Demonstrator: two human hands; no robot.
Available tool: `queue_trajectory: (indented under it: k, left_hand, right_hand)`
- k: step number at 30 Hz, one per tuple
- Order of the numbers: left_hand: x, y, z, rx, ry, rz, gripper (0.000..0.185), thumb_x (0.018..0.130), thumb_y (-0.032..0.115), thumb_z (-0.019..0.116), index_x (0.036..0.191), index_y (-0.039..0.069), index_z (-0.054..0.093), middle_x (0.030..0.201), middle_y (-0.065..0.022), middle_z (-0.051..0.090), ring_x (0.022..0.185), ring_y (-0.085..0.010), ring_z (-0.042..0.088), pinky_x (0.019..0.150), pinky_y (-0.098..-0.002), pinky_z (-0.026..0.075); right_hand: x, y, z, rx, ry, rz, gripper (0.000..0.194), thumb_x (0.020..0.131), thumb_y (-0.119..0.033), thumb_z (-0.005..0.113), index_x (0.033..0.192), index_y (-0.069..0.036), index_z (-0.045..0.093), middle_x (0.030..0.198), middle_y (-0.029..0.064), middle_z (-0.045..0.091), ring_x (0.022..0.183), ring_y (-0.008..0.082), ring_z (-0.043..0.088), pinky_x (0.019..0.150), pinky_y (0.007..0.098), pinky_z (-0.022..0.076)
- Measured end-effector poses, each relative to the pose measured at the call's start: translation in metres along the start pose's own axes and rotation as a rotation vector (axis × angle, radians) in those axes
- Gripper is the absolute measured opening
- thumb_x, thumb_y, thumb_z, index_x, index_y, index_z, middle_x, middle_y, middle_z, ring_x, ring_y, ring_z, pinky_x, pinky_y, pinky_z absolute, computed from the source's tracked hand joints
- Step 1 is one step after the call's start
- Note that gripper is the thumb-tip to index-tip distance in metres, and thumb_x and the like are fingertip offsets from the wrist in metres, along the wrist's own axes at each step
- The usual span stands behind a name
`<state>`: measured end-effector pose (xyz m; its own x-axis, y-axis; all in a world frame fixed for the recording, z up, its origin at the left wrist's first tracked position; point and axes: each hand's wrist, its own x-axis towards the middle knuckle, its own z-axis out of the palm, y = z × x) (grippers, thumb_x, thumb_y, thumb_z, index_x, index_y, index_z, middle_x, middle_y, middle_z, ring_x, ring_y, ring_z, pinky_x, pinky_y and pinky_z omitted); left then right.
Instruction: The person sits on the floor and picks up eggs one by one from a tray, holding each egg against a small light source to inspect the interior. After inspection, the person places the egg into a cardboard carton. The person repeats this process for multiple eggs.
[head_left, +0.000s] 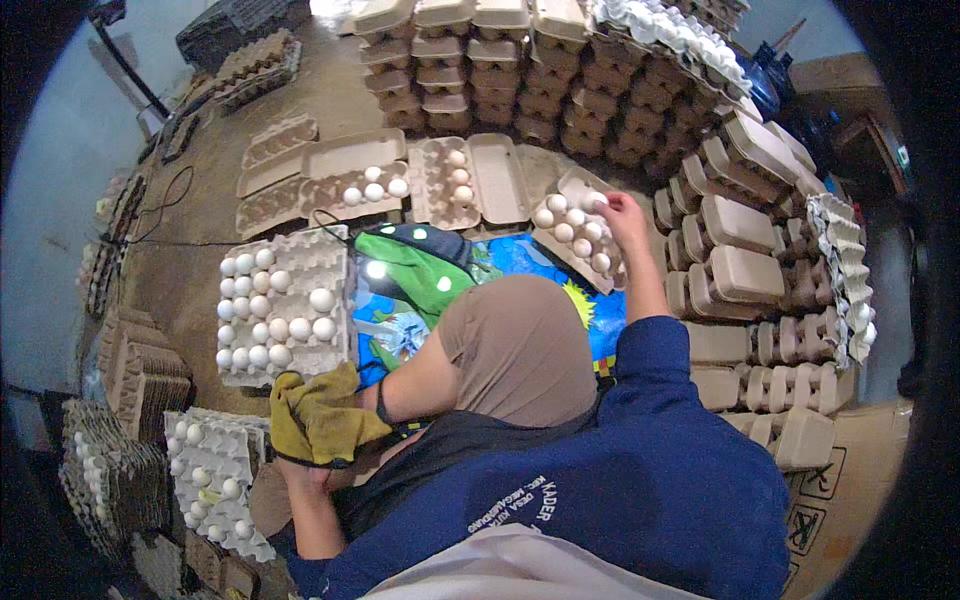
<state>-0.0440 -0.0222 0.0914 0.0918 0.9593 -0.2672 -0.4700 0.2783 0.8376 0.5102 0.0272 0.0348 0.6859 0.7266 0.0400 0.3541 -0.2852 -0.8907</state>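
Note:
My right hand (624, 215) has its fingertips on a white egg (595, 201) at the far end of an open pulp egg carton (576, 259). Several other white and pale eggs sit in that carton. My left hand (306, 474) is mostly hidden under a mustard-yellow cloth (319, 416) with a dark hem, beside my lower leg; its fingers do not show. Just beyond the cloth lies a large grey egg tray (319, 259), with eggs filling its left columns and a few farther right. Two more open cartons, one (352, 161) with white eggs and one (442, 210) with pale brown ones, lie ahead.
Closed cartons are stacked high at the back (442, 75) and on the right (742, 225). A green and black bag (412, 262) lies on a blue printed mat (517, 255). At lower left stand a tray of eggs (217, 450) and stacked empty trays (142, 375). A cable (187, 242) crosses the floor.

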Motion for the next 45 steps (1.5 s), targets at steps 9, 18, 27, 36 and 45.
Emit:
queue_trajectory:
  k: [9,18,27,36,45]
  left_hand:
    - [0.016,-0.031,-0.017,-0.134,0.017,-0.302,0.038,0.093,0.038,0.042,0.117,0.01,0.05,0.109,-0.0074,0.059,0.097,-0.0231,0.059,0.082,-0.0389,0.051]
    - [0.012,-0.057,-0.011,-0.057,-0.021,-0.541,0.033,0.091,0.037,0.049,0.112,0.011,0.053,0.095,-0.0042,0.061,0.078,-0.0186,0.062,0.061,-0.033,0.052]
    - [0.028,-0.092,-0.047,0.125,-0.302,-0.713,0.028,0.088,0.031,0.055,0.107,0.01,0.06,0.091,-0.0043,0.064,0.078,-0.0178,0.062,0.063,-0.0306,0.049]
    - [0.066,-0.106,-0.059,0.515,-0.631,-0.453,0.031,0.086,0.031,0.058,0.108,0.01,0.061,0.098,-0.0038,0.064,0.085,-0.0181,0.061,0.073,-0.031,0.047]
    - [0.074,-0.12,-0.057,0.718,-0.803,-0.189,0.034,0.083,0.031,0.06,0.109,0.009,0.063,0.105,-0.0033,0.065,0.093,-0.0184,0.06,0.083,-0.0313,0.045]
  right_hand:
    - [-0.023,0.108,-0.058,-0.236,0.017,-0.053,0.037,0.07,-0.011,0.071,0.104,-0.007,0.058,0.096,0.0116,0.065,0.084,0.0224,0.062,0.076,0.0336,0.0489]
    - [0.012,0.104,-0.029,-0.607,-0.184,-0.046,0.045,0.061,-0.032,0.078,0.088,0.0,0.061,0.088,0.0183,0.065,0.078,0.0263,0.062,0.069,0.0376,0.0478]
    - [0.017,-0.063,0.042,-0.624,-0.259,-0.35,0.037,0.075,-0.024,0.067,0.106,-0.005,0.061,0.102,0.017,0.063,0.091,0.0284,0.062,0.081,0.0355,0.048]
    - [-0.14,-0.222,0.295,-0.301,-0.95,-0.944,0.029,0.073,-0.016,0.07,0.099,-0.005,0.063,0.095,0.016,0.064,0.09,0.0287,0.062,0.08,0.0366,0.0483]
    - [-0.169,-0.226,0.46,-0.375,-0.846,-1.263,0.032,0.073,-0.012,0.063,0.104,-0.005,0.06,0.088,0.0169,0.062,0.087,0.0351,0.06,0.076,0.04,0.0483]
